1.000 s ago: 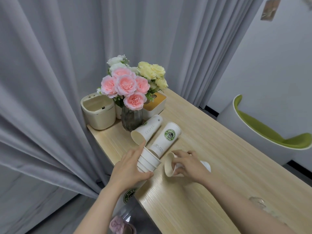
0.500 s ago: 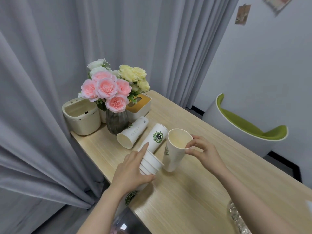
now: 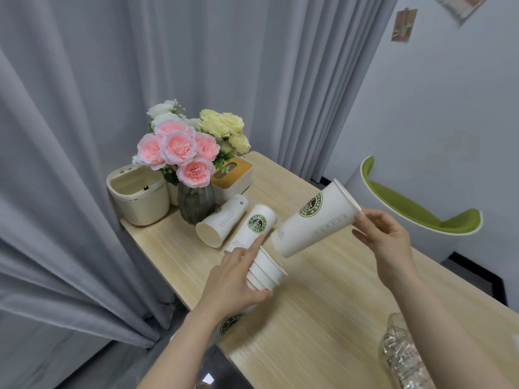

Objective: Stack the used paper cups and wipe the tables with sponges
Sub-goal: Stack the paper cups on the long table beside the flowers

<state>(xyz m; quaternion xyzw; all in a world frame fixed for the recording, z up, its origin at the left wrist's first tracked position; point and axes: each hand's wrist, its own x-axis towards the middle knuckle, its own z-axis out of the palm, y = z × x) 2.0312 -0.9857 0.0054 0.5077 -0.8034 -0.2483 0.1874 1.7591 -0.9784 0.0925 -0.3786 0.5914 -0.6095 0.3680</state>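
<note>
paper cup (image 3: 314,220) | right hand (image 3: 384,237) pinches rim | above table (image 3: 323,304)

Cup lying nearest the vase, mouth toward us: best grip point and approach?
Probably the mouth end of the cup nearest the vase: it lies on its side, open rim facing the near table edge, base toward the glass vase. Come from the near side, since the neighbouring cup crowds its right flank; pinch the rim, thumb inside.

Lower part of the cup stack (image 3: 266,272) behind the left hand (image 3: 238,279); crinkled plastic (image 3: 404,357) cut off at bottom edge.
</note>
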